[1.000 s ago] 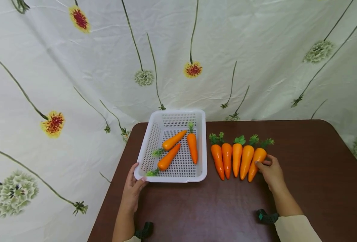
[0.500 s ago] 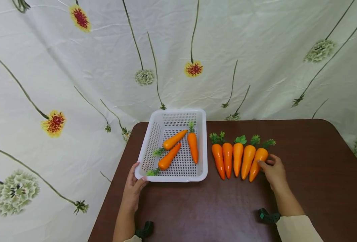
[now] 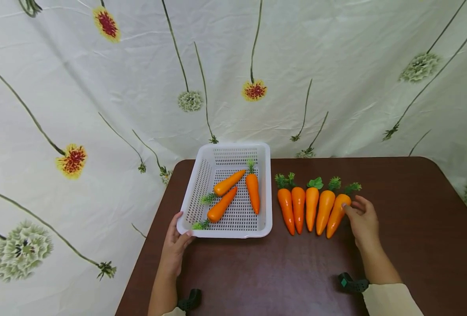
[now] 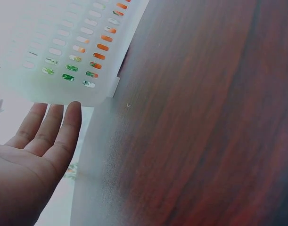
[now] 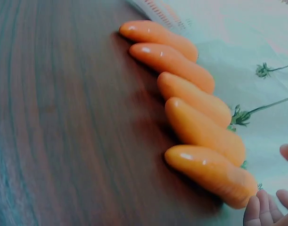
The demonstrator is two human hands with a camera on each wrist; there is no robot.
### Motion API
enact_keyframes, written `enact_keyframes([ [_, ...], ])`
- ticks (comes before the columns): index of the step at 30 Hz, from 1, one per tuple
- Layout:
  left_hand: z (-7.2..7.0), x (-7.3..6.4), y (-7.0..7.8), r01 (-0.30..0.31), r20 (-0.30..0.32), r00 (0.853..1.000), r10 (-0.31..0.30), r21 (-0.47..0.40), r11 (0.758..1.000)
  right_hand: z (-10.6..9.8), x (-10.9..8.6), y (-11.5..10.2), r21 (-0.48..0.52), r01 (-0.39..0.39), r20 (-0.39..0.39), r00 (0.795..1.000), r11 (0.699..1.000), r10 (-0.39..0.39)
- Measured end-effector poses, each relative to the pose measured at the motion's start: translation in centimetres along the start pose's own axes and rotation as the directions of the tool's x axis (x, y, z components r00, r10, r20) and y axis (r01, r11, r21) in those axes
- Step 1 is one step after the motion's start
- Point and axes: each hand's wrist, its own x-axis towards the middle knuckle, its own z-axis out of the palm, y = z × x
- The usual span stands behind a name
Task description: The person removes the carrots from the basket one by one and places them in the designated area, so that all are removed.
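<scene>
The rightmost carrot (image 3: 337, 216) lies on its side at the end of a row of five, leafy top away from the person and tip slanting toward the near edge, just beside the four other carrots (image 3: 311, 208). The right hand (image 3: 363, 221) is at its thick end, thumb and fingers apart and not clamped; whether it touches, I cannot tell. Work at this last carrot seems the step in hand; gripping it would call for thumb and fingers to close around its thick end without nudging its neighbour. Left of the row, a white perforated basket (image 3: 233, 234) holds three carrots (image 3: 253, 193) lying at different angles. The left hand (image 3: 174, 248) rests at its near left corner, fingers extended against it, thumb apart from them. Everything stands on a dark brown, wood-grained surface (image 3: 257, 272) with rounded far corners. Behind and to the left hangs a pale, creased cloth (image 3: 138, 66) printed with long-stemmed dandelions and red-and-yellow flowers. Each wrist wears a black device (image 3: 352, 283) beside a cream sleeve (image 3: 391, 299).
</scene>
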Motion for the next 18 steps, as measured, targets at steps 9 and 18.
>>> enact_keyframes([
  [9,-0.1,0.0,0.0,0.0,0.013,1.0,0.0,-0.014,1.0,0.4,-0.8,-1.3,0.056,0.083,0.05,0.995,0.995,-0.086],
  [18,-0.1,0.1,0.0,0.0,0.011,1.0,0.0,-0.014,1.0,1.0,-1.3,-2.1,0.119,0.145,0.069,0.986,0.982,-0.154],
])
